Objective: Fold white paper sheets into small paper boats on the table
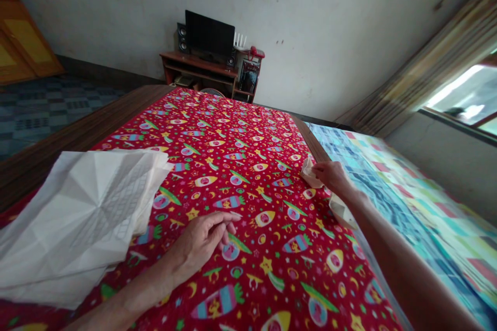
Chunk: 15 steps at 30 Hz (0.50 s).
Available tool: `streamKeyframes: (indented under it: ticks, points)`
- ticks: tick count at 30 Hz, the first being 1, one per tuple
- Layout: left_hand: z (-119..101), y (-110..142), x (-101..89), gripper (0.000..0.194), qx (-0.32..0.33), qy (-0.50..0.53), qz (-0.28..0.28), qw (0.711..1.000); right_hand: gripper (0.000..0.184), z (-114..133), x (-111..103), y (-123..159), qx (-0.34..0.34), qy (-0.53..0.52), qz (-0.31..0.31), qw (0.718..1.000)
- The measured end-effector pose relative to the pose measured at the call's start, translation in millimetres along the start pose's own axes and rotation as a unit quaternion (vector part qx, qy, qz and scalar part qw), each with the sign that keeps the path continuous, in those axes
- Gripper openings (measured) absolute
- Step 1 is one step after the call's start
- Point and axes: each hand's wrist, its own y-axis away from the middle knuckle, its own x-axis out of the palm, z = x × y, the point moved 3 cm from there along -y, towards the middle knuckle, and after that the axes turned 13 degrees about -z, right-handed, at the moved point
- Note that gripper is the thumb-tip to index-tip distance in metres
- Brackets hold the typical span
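Note:
My right hand [330,173] reaches to the right edge of the red cloth and pinches a small folded paper shape [309,175], pale and box-like. Close by, partly behind my forearm, sits another folded paper shape [341,212]. Above the middle of the cloth is my left hand [212,235], its fingers loosely bent with nothing visible in them. To its left lies a stack of white paper sheets [89,201]; the top sheet shows radiating crease lines and a faint drawn grid.
The red cloth [240,165] with rocket prints covers a dark wooden surface [97,119]. On the right is a blue checkered cover [373,176]. Against the wall, a small desk [202,64] carries a monitor [209,33] and speakers [182,37]. A wooden cabinet [27,31] stands far left.

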Motion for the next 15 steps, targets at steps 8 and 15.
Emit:
streamKeyframes:
  ticks: [8,15]
  points:
    - [-1,-1,0.2,0.038,0.011,-0.005,0.006,1.000,0.028,8,3,-5,-0.006,0.014,0.011,1.000]
    - [1,-1,0.7,0.036,0.024,-0.004,0.004,1.000,0.029,20,-19,5,-0.010,-0.006,-0.072,0.997]
